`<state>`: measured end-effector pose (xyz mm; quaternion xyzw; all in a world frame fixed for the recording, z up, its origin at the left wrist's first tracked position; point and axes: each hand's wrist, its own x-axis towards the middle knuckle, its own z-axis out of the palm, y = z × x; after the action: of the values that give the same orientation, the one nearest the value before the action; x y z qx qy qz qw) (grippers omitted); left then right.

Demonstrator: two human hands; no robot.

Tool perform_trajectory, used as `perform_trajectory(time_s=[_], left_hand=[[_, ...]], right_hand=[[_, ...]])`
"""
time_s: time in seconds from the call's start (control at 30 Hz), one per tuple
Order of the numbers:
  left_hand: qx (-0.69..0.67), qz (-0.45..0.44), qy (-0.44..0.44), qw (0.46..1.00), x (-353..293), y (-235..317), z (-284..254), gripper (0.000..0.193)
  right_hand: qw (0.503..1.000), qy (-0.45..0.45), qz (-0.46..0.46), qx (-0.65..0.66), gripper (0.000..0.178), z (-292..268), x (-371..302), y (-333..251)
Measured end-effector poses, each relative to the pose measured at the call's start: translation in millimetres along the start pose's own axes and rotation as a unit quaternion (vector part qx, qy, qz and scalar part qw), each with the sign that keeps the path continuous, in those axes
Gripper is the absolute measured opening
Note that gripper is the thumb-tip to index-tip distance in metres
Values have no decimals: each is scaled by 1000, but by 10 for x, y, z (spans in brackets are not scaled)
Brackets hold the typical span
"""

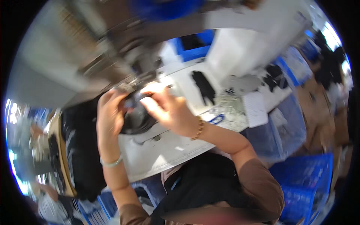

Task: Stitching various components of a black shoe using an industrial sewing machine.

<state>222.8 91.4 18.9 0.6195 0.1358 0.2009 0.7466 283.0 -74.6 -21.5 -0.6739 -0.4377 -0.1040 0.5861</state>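
Note:
My left hand (111,114), with a pale bangle at its wrist, has its fingers bent around the left side of a dark grey piece of cloth (138,120). On the other side, the thumb and fingers of my right hand (171,111) close on the upper edge of the same cloth. A beaded bracelet circles that wrist. Both hands are close under the head of a sewing machine (137,62), blurred by motion. Fingers hide the needle area and part of the cloth, which hangs over the white table (157,150).
Black cloth pieces (203,87) lie right of the machine. Beyond are loose pale threads (230,103), a small blue-handled tool (217,119) and a white paper (255,109). Black material (82,146) is heaped left. Blue crates (307,176) stand lower right; another person (52,206) is lower left.

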Motion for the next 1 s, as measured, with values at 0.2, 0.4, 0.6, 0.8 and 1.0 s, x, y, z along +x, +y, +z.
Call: perform_trajectory(time_s=[0.2,0.4,0.6,0.8,1.0], left_hand=[[-115,-36,-72,990,37,21,-40,14],[-52,-41,-74,995,-16,20,-77,13],[-31,-63,-88,994,-84,101,-96,14],[-28,-61,-96,993,-74,120,-62,13],[54,-11,19,998,-41,-10,135,12]], right_hand=[[993,9,31,113,27,94,-13,66],[992,-25,-20,119,24,1,-67,71],[992,-21,-73,101,19,12,-70,106],[991,-19,-69,110,20,7,-52,112],[992,33,-114,49,21,19,-44,262]])
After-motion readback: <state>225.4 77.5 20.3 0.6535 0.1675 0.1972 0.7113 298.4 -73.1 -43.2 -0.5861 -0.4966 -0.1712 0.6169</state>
